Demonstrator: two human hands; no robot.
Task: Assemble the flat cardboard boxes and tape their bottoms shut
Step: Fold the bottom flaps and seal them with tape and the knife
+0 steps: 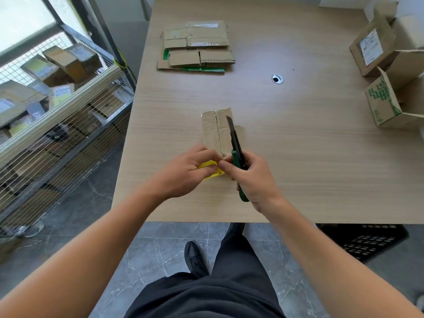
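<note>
Two hands meet over the near edge of the worktop, close to the person, so the work sits within easy reach. The right hand is wrapped around a green utility knife, blade up and pointing away toward the far edge, probably kept ready for cutting tape. The left hand is curled, fingertips pinching something yellow, likely tape, though most of it is hidden. Just beyond both hands a small cardboard box lies with its seam facing up, presumably the bottom awaiting tape. A stack of flat boxes waits near the far edge, and assembled boxes gather along the right edge, apart from the working spot. Both forearms angle inward, wrists nearly touching.
</note>
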